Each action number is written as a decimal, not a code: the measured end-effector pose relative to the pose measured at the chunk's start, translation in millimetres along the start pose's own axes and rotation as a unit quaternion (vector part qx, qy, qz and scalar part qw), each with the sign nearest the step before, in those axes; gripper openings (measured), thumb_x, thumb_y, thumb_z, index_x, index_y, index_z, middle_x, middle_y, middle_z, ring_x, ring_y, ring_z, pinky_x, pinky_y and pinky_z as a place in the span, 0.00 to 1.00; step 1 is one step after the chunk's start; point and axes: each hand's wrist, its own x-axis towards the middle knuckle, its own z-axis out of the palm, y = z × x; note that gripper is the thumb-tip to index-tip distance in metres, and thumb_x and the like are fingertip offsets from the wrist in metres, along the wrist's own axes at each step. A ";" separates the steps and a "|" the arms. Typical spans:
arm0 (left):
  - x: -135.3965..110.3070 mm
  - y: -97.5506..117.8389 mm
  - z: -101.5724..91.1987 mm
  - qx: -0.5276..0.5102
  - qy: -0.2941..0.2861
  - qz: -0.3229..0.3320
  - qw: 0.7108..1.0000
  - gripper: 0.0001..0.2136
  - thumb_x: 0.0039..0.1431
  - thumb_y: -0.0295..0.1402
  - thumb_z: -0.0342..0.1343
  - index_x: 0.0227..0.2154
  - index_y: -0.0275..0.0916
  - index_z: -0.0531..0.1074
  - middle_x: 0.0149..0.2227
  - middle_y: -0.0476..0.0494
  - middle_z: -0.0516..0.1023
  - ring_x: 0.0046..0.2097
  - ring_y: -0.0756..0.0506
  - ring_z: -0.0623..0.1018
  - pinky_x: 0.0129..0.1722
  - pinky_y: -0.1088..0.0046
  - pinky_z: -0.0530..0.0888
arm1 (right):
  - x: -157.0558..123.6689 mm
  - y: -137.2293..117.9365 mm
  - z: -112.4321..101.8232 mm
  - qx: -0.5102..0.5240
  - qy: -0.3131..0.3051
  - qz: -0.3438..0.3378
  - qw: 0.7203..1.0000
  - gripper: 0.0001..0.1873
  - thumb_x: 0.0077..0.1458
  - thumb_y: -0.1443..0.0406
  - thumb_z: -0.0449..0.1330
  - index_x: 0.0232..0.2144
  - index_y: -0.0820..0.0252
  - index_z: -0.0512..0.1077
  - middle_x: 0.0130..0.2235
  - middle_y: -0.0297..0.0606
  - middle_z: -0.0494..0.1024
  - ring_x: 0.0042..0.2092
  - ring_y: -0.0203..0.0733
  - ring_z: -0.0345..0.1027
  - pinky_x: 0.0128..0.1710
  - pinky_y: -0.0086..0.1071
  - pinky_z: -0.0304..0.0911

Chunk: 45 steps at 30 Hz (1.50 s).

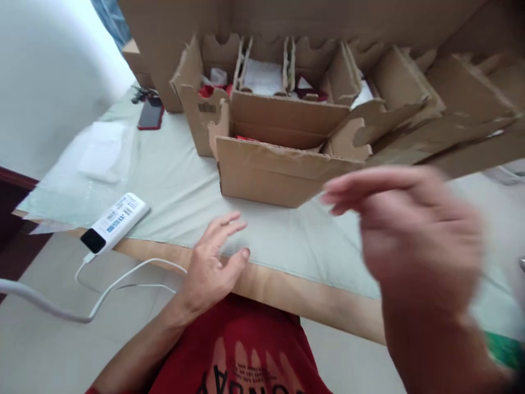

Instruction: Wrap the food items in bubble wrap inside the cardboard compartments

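Note:
My left hand [217, 260] rests at the table's front edge, fingers spread and slightly curled, with nothing in it. To the right, my right hand [418, 235] is raised above the table, blurred by motion. Its fingers stretch left toward the corner of a small cardboard box [262, 172], and no object shows in them. That open-topped box stands in front of a row of cardboard compartments [291, 109]. A bit of something red [246, 139] shows inside it; the rest is hidden by its front wall.
Behind, the compartments hold a white packet [262, 76], red items [215, 89] and a dark red item [310, 93]. On the left lie a white power bank [117, 221] with a white cable [143, 264], clear plastic bags [102, 150] and a phone [151, 114]. A tall cardboard panel stands behind.

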 end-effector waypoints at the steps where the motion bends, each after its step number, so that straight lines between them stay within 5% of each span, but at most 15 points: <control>1: -3.1 -13.9 5.9 0.039 0.000 0.003 0.999 0.15 0.62 0.28 0.58 0.51 0.43 0.75 0.57 0.38 0.77 0.60 0.39 0.76 0.61 0.54 0.74 | 2.3 1.7 17.6 0.003 -0.052 0.000 0.999 0.09 0.66 0.68 0.59 0.43 0.54 0.79 0.42 0.37 0.84 0.42 0.39 0.78 0.42 0.34 0.73; 5: -10.0 -62.5 18.6 0.129 0.034 0.046 0.990 0.19 0.61 0.26 0.55 0.55 0.40 0.72 0.56 0.35 0.77 0.61 0.35 0.73 0.60 0.49 0.73 | 15.4 15.3 101.9 0.003 -0.243 -0.024 0.970 0.09 0.63 0.71 0.60 0.41 0.57 0.80 0.41 0.33 0.85 0.42 0.37 0.78 0.41 0.29 0.70; 11: -14.0 -83.2 23.6 0.139 0.039 0.050 0.988 0.16 0.58 0.23 0.55 0.49 0.38 0.74 0.55 0.33 0.75 0.61 0.32 0.72 0.59 0.47 0.73 | 88.3 36.0 250.8 -0.101 -0.334 -0.121 0.929 0.15 0.68 0.72 0.54 0.47 0.58 0.79 0.49 0.36 0.84 0.50 0.39 0.76 0.50 0.32 0.67; 14: -13.7 -83.6 23.1 0.124 0.039 0.050 0.990 0.18 0.58 0.22 0.55 0.52 0.39 0.72 0.59 0.33 0.72 0.65 0.32 0.68 0.61 0.46 0.72 | 128.1 43.4 324.3 -0.231 -0.360 -0.202 0.881 0.21 0.64 0.76 0.55 0.52 0.55 0.78 0.58 0.34 0.79 0.59 0.42 0.70 0.52 0.35 0.66; 16: -12.9 -84.8 23.0 0.105 0.029 0.047 0.993 0.22 0.57 0.22 0.55 0.55 0.40 0.70 0.59 0.33 0.72 0.65 0.32 0.68 0.60 0.47 0.73 | 147.5 48.4 367.2 -0.275 -0.382 -0.270 0.840 0.16 0.64 0.75 0.57 0.45 0.55 0.81 0.65 0.28 0.73 0.67 0.44 0.61 0.57 0.36 0.62; 19: -11.6 -88.3 24.1 0.078 0.034 0.056 0.995 0.26 0.56 0.23 0.56 0.59 0.40 0.68 0.57 0.32 0.74 0.63 0.32 0.70 0.59 0.47 0.73 | 164.0 55.2 417.1 -0.282 -0.428 -0.327 0.794 0.15 0.67 0.70 0.57 0.31 0.57 0.80 0.67 0.21 0.70 0.72 0.44 0.52 0.61 0.36 0.59; 22: -10.5 -90.1 25.2 0.067 0.048 0.068 0.994 0.28 0.55 0.24 0.57 0.61 0.37 0.67 0.57 0.30 0.74 0.62 0.31 0.71 0.58 0.47 0.74 | 164.1 56.2 440.7 -0.269 -0.447 -0.310 0.795 0.14 0.67 0.71 0.56 0.37 0.52 0.81 0.64 0.25 0.73 0.71 0.37 0.57 0.64 0.34 0.60; 24: -10.8 -89.5 25.8 0.069 0.043 0.060 0.995 0.26 0.55 0.23 0.57 0.59 0.37 0.69 0.57 0.30 0.75 0.61 0.31 0.72 0.58 0.48 0.74 | 153.8 50.3 434.1 -0.259 -0.432 -0.292 0.813 0.16 0.69 0.71 0.54 0.49 0.53 0.78 0.66 0.28 0.71 0.71 0.38 0.57 0.65 0.34 0.59; 26: -13.3 -88.9 26.7 0.064 0.045 0.038 0.996 0.22 0.56 0.22 0.55 0.54 0.39 0.72 0.53 0.33 0.77 0.58 0.33 0.75 0.57 0.50 0.76 | 135.3 38.8 405.4 -0.240 -0.397 -0.279 0.841 0.21 0.68 0.73 0.52 0.58 0.56 0.73 0.70 0.29 0.65 0.72 0.39 0.55 0.67 0.35 0.58; 28: -18.3 -89.7 27.7 0.048 0.066 0.011 0.997 0.18 0.58 0.23 0.54 0.50 0.40 0.75 0.48 0.35 0.80 0.54 0.34 0.78 0.53 0.52 0.77 | 109.8 24.6 356.5 -0.206 -0.354 -0.250 0.877 0.24 0.66 0.75 0.51 0.59 0.55 0.71 0.72 0.27 0.61 0.71 0.39 0.56 0.68 0.35 0.58; 31: -26.1 -95.0 26.2 -0.006 0.107 -0.032 0.994 0.17 0.61 0.29 0.56 0.53 0.42 0.74 0.47 0.36 0.81 0.53 0.34 0.80 0.53 0.53 0.78 | 64.7 8.5 263.5 -0.098 -0.286 -0.147 0.942 0.12 0.69 0.63 0.56 0.50 0.49 0.76 0.63 0.26 0.74 0.65 0.39 0.66 0.65 0.31 0.63; 34: -27.0 -99.8 19.1 -0.130 0.154 -0.074 0.977 0.25 0.63 0.37 0.58 0.63 0.44 0.65 0.56 0.35 0.77 0.60 0.36 0.76 0.60 0.52 0.74 | 20.6 9.3 177.4 0.035 -0.092 0.012 0.995 0.10 0.65 0.59 0.60 0.44 0.53 0.78 0.50 0.36 0.83 0.51 0.43 0.77 0.53 0.38 0.75; 36: -24.1 -96.9 13.0 -0.269 0.159 -0.102 0.945 0.32 0.59 0.41 0.62 0.65 0.47 0.61 0.60 0.36 0.74 0.63 0.37 0.74 0.64 0.52 0.71 | -6.9 19.0 134.4 0.132 0.016 0.124 0.983 0.10 0.62 0.58 0.63 0.43 0.53 0.79 0.44 0.37 0.84 0.44 0.44 0.79 0.43 0.38 0.78; 39: -19.3 -80.5 8.0 -0.431 0.122 -0.164 0.879 0.36 0.52 0.42 0.67 0.64 0.51 0.64 0.58 0.38 0.75 0.63 0.38 0.73 0.66 0.51 0.69 | -49.0 38.1 93.4 0.254 0.107 0.245 0.929 0.12 0.56 0.58 0.69 0.43 0.51 0.82 0.47 0.37 0.83 0.45 0.44 0.78 0.38 0.35 0.78; 45: -8.4 -44.2 16.1 -0.525 0.160 -0.321 0.772 0.21 0.48 0.38 0.69 0.46 0.47 0.76 0.40 0.46 0.77 0.44 0.47 0.78 0.51 0.63 0.79 | -125.0 59.6 64.0 0.363 0.160 0.391 0.831 0.15 0.53 0.56 0.71 0.42 0.53 0.84 0.51 0.42 0.82 0.54 0.50 0.76 0.43 0.37 0.76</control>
